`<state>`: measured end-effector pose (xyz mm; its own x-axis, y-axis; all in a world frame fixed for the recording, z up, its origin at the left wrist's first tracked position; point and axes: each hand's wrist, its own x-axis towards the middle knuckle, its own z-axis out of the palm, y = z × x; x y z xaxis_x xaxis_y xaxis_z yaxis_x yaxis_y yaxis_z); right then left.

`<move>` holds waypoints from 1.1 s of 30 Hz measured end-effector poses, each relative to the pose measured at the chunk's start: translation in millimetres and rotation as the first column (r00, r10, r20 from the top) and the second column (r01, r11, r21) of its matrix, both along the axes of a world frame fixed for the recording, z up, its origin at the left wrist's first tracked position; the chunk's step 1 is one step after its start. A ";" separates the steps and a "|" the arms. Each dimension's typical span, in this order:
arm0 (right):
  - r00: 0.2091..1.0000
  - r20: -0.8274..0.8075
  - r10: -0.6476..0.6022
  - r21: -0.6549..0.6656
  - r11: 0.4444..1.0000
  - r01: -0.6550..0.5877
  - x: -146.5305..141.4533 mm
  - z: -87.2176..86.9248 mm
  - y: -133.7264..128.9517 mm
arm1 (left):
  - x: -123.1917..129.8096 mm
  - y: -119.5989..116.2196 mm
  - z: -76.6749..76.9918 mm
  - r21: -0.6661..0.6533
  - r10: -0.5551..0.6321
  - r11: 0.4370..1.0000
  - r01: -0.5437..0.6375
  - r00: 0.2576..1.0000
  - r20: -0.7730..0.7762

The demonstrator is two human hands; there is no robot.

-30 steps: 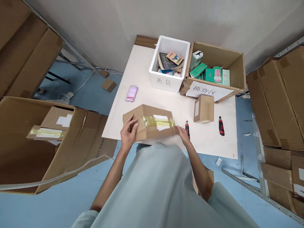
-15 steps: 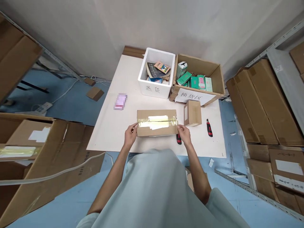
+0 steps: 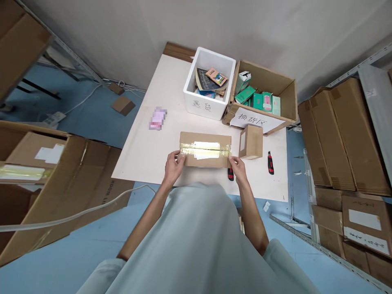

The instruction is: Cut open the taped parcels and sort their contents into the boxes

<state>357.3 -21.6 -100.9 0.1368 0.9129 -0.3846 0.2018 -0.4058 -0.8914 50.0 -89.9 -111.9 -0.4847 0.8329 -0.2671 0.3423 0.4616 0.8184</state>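
A long brown cardboard box point(image 3: 206, 161) with clear yellowish tape and white labels on top lies on the white table point(image 3: 147, 159). My left hand point(image 3: 174, 166) grips its left end, thumb on the near left corner. At the near right corner, my right hand point(image 3: 238, 168) holds the box with thumb and fingers. A red and black cutter point(image 3: 230, 174) lies partly hidden by the box, beside my right hand. To the right stands a smaller brown box point(image 3: 253, 141), and beyond it lies another red and black cutter point(image 3: 270, 163).
A white foam box point(image 3: 205, 107) with books and a carton point(image 3: 288, 96) with green packs stand at the back. A blurred pink item point(image 3: 158, 118) lies on the left. Large cartons point(image 3: 88, 175) flank the table, and a white cable point(image 3: 92, 210) crosses the lower left.
The view has shifted and turned slightly. My left thumb now reaches further onto the front left of the long box; both hands still hold its ends.
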 end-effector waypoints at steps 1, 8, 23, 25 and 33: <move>1.000 -0.010 0.020 -0.002 1.000 -0.020 1.2 -1.3 0.0 | 0.9 -0.4 0.8 -0.017 -0.008 1.000 0.008 1.000 -0.013; 0.974 -0.155 0.166 0.026 0.986 -0.164 13.5 -6.5 -6.1 | -4.5 -0.7 11.0 -0.122 -0.315 0.947 0.298 0.936 -0.156; 0.914 0.094 0.395 0.278 0.871 -0.405 36.7 -12.8 -7.2 | -24.3 13.0 26.2 -0.171 -0.587 0.740 0.651 0.500 -0.637; 0.874 0.098 0.476 0.294 0.825 -0.482 36.6 -3.8 0.1 | -24.7 11.7 25.9 -0.137 -0.573 0.726 0.674 0.482 -0.663; 0.808 0.268 0.524 0.347 0.730 -0.589 32.4 2.9 57.5 | -18.7 -34.2 11.5 0.006 -0.488 0.731 0.682 0.529 -0.694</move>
<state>389.7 35.9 -98.0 -0.4212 0.9069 0.0077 0.4147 0.2001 -0.8877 31.4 -124.1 -100.4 0.1772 0.9729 0.1488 0.9090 -0.2198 0.3541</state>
